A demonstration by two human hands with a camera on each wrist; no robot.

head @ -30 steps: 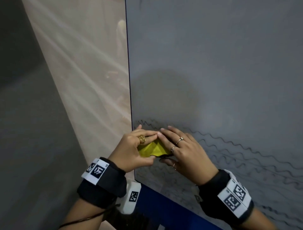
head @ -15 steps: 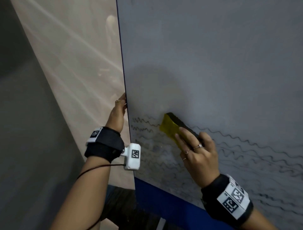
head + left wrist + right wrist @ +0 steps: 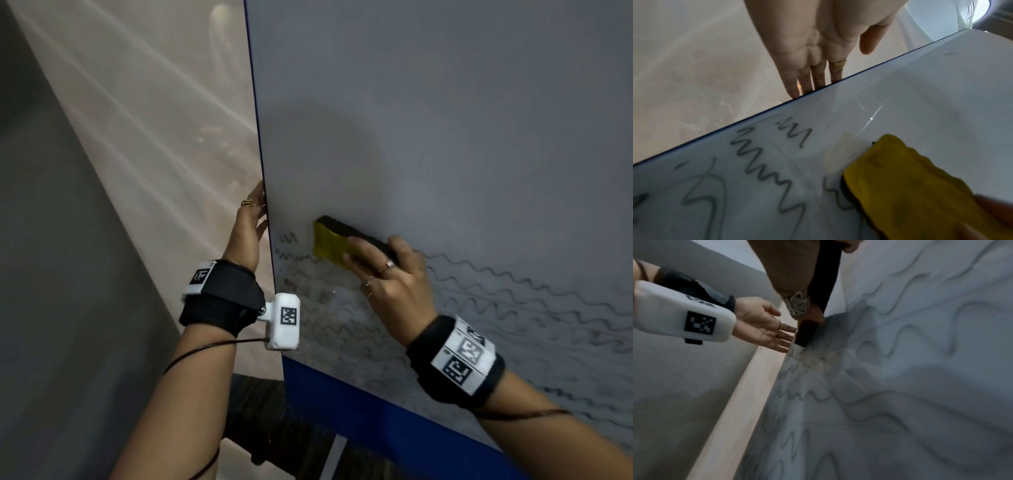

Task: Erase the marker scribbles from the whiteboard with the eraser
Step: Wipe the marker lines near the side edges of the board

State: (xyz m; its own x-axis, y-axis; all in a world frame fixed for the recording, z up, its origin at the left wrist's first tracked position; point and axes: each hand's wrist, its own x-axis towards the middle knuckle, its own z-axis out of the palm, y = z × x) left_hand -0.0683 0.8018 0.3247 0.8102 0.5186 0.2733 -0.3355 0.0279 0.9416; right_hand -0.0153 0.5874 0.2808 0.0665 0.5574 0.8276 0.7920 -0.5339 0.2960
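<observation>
One eraser (image 3: 334,245) (long axis leftward along whiteboard (image 3: 445,137)) in right hand (image 3: 394,287) grasp.

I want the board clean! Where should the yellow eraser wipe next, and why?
Probably slide the eraser left toward the board's edge: the right hand presses it on the whiteboard, and wavy scribbles remain just left of it. The left hand steadies that edge.

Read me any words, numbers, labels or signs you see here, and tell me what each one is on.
No readable words, brands or numbers.
Left wristband: black-and-white square code tag, a pattern, no text.
White camera block: square code marker, no text.
Right wristband: square code tags, no text.
Whiteboard: only wavy scribbles, no letters.
Eraser: no label visible.
</observation>
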